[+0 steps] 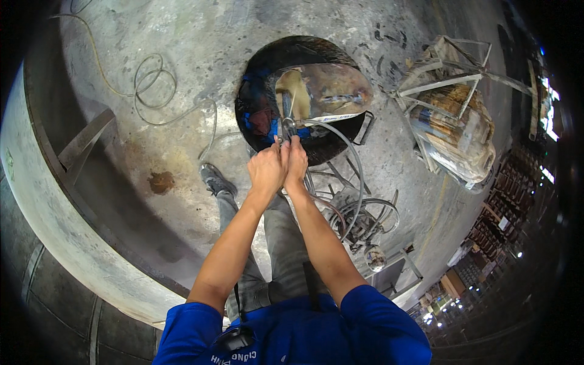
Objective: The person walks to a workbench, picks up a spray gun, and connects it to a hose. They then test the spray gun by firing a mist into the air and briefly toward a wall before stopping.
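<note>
My left hand (267, 167) and right hand (296, 161) are close together in front of me, fingers closed. Between their fingertips is a clamp-like metal tool (285, 129), partly covered by the hands. A thin straight rod (294, 97) extends from its far side. Beyond my hands stands a round black tub (255, 67), with the tool over its near part. Inside the tub lie a stained brown sheet-like piece (334, 88), a tan piece (286, 85) and blue and dark red items. From beside the tool a grey hose or cable (353, 152) curves right.
Tangled cables and rods (359, 216) lie right of my legs, near a small round container (375, 258). A metal bar frame (465, 79) stands over a wrapped brown bundle (453, 128) at right. Another cable (155, 103) loops over the floor at left, beside a curved metal wall (67, 213).
</note>
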`<state>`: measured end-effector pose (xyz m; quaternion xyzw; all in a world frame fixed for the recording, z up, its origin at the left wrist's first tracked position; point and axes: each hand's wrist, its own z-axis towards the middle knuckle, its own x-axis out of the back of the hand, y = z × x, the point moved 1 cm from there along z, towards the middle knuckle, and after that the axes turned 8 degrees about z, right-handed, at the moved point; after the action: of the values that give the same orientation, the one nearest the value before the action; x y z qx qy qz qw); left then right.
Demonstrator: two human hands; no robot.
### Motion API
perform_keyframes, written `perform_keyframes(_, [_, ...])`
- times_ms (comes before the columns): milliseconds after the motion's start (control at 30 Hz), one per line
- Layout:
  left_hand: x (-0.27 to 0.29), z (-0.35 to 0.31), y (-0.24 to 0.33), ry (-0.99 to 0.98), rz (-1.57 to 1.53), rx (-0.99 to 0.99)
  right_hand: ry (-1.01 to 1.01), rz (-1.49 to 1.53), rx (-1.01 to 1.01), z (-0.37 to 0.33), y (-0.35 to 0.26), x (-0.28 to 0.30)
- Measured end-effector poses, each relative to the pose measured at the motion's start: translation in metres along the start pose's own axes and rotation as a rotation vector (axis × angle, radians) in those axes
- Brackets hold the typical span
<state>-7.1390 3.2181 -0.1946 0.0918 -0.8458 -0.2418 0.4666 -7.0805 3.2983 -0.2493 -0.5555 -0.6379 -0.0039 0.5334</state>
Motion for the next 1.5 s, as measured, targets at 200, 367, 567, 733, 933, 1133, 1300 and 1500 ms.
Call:
perform_keyframes(200, [0.012,-0.003,0.002,0.041,-0.1,-0.006,-0.004,0.043,0.006,0.001,0.0,0.003])
perform_keyframes(367, [0.008,0.001,-0.001,0.072,-0.055,-0.076,0.016,0.009,0.048,0.004,-0.007,0.003])
perform_keyframes(567, [0.004,0.01,-0.007,-0.056,0.019,-0.033,0.008,-0.052,-0.046,0.008,-0.016,0.002])
perform_keyframes(733, [0.007,0.007,-0.005,-0.033,-0.034,-0.023,0.02,-0.063,0.003,0.007,-0.012,0.003])
perform_keyframes(933, [0.007,0.006,-0.002,0.067,-0.059,-0.072,0.046,-0.019,0.039,0.009,-0.009,0.004])
perform_keyframes(1133, [0.003,0.013,-0.005,-0.077,-0.003,-0.011,0.058,-0.045,0.01,0.012,-0.011,0.002])
perform_keyframes(1300, [0.007,0.013,-0.005,-0.025,-0.06,-0.038,0.085,0.025,0.052,0.008,-0.011,0.003])
perform_keyframes(1500, [0.008,0.014,-0.003,0.023,-0.034,-0.11,0.072,-0.013,0.053,0.01,-0.014,0.004])
